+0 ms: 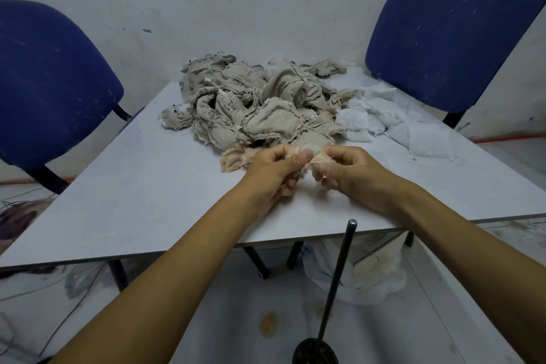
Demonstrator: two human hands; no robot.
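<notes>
Both hands curl tight around a small peach cloth [236, 156] at the centre of the table [147, 201]. The left hand [274, 170] pinches it under the thumb, and the right hand [350, 170] grips the other end with bent fingers. A tuft of white filling [314, 148] shows between the two thumbs, at 12 o'clock from the knuckles, apparently at the cloth's opening, though the view there is soft. The cloth's long axis runs roughly 9 to 3 o'clock, its loose end trailing flat on the table toward 10 o'clock of the left hand.

The heap of white filling [381, 118] lies at 1 o'clock, nearer the right hand, which looks better placed to fetch more. A pile of grey cloth [251, 103] sits at 12 o'clock, touching the peach cloth's far edge. Blue chairs stand at 10 o'clock [53, 89] and 2 o'clock [455, 32]. A dark rod [339, 275] rises at 6 o'clock, beside a plastic bag [369, 272] under the table. Blue print on the bag is too blurred to read, and no other lettering is visible.
</notes>
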